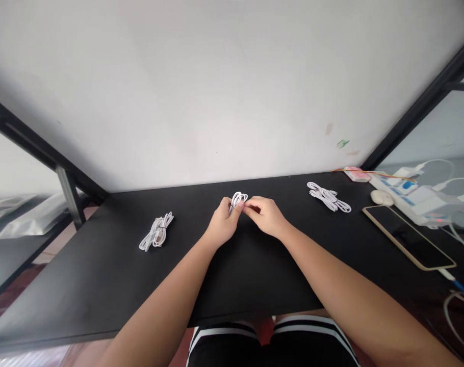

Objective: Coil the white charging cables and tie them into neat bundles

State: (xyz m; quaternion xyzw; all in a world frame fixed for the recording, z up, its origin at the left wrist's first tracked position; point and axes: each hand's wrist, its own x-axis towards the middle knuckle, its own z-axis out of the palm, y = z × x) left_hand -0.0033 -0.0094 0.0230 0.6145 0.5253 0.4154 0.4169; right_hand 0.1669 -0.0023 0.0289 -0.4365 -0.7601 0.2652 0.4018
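Observation:
A coiled white cable (238,197) is gripped in my left hand (223,222), its loops sticking up past the thumb. A thin dark line, perhaps a tie, crosses the loops. My right hand (265,215) meets it from the right, thumb and fingertips pinched together against the bundle; what they pinch is too small to make out. To the left on the black table (113,275) lies another bundled white cable (156,232), bound round its middle. A third white cable bundle (329,197) rests to the right of my hands.
At the right lie a phone (408,237) with a cable plugged in, a white rounded object (382,198), and a white power strip (400,196) carrying several plugs. A pink-and-white box (356,174) sits by the wall (224,102). Black metal frame posts (69,193) flank the table.

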